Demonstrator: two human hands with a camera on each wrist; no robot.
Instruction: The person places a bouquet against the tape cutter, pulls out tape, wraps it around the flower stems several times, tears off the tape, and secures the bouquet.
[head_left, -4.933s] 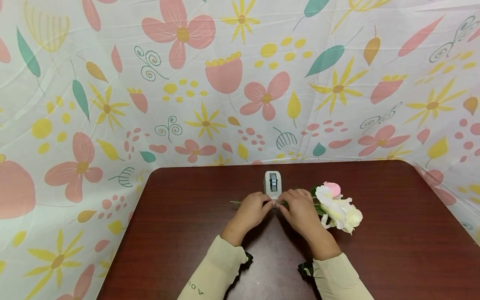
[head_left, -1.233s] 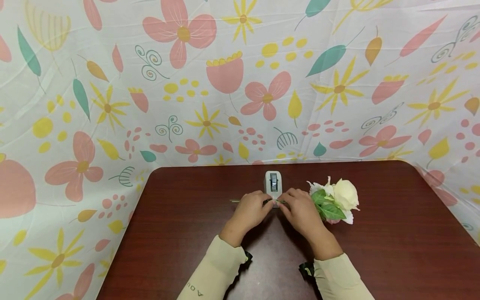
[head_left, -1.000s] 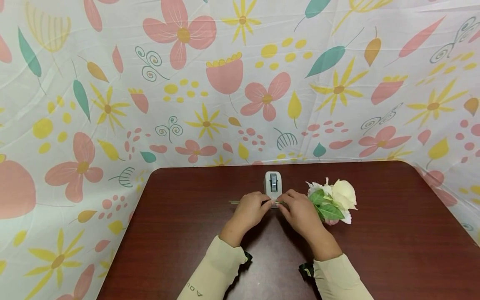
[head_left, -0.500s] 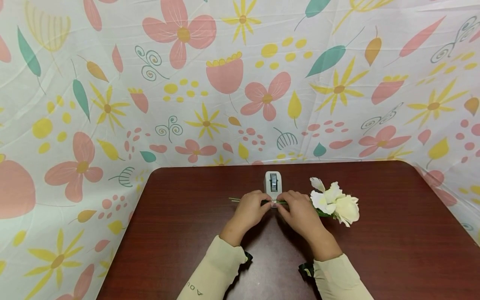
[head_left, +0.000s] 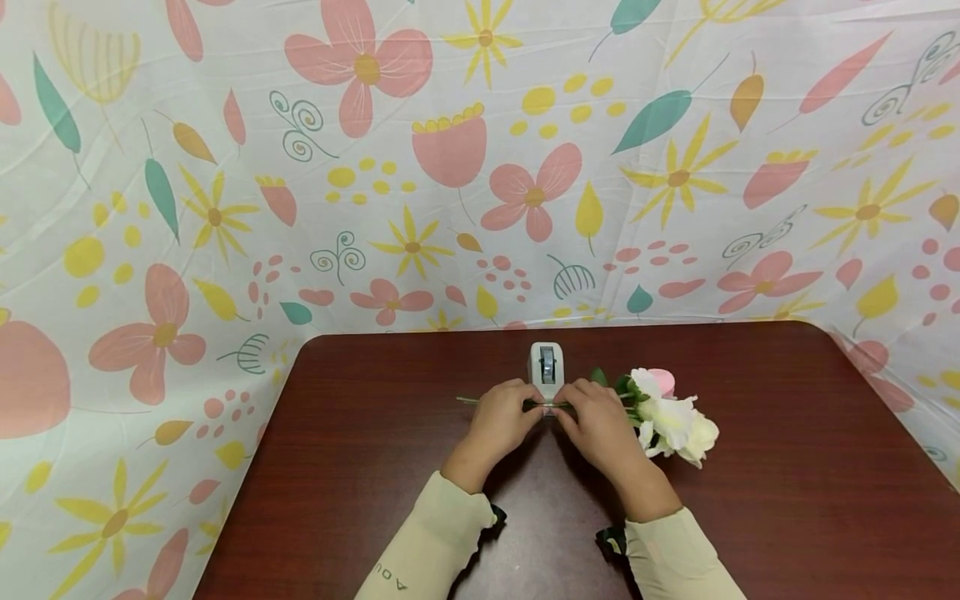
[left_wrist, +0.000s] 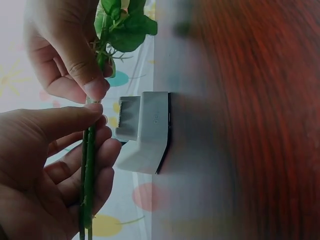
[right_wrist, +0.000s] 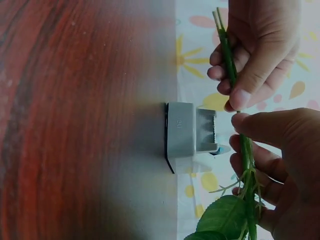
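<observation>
A small bunch of artificial flowers, white with one pink bloom, lies across the table with its heads to the right. The green stems point left. My left hand and right hand both pinch the stems side by side, just in front of a white tape dispenser. In the left wrist view my left hand holds the stems between thumb and fingers. In the right wrist view my right hand pinches them above a green leaf, near the dispenser.
The dark red-brown table is walled on all sides by a floral-printed cloth. The dispenser stands near the table's far edge, at the middle.
The bunch has rolled about its stems between my fingers: the green leaves faced up a second ago, now white petals and the pink bloom show. Both hands stayed in place.
</observation>
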